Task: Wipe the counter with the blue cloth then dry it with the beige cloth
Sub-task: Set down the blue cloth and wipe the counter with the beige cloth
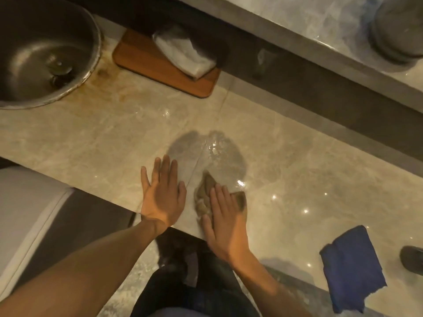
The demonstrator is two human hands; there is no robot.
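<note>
— Where was the crumpled beige cloth (203,197) at that moment?

— Under the right hand (225,221), on the glossy beige marble counter (91,143), close to its near edge. The hand lay flat on it, fingers straight and together, pressing down rather than clenching. Cloth showed past the fingertips on the far side and along the hand's left edge, with a darker corner poking out to the right.

— And the left hand (162,193)?

— Just left of the cloth, palm down on bare counter, fingers spread and holding nothing. A narrow strip of marble separated it from the cloth.

— The dark blue cloth (352,271)?

— Well to the right, spread loosely at the near edge of the counter, apart from both hands. One corner seemed to hang over the edge, though the picture was too soft there to be sure.

— Anything beyond the hands?

— A grey wet-looking patch (206,154) on the marble, just past the fingertips. Farther left, a round metal sink basin (41,51), and beside it a wooden tray (164,67) carrying a folded white towel (183,53).
</note>
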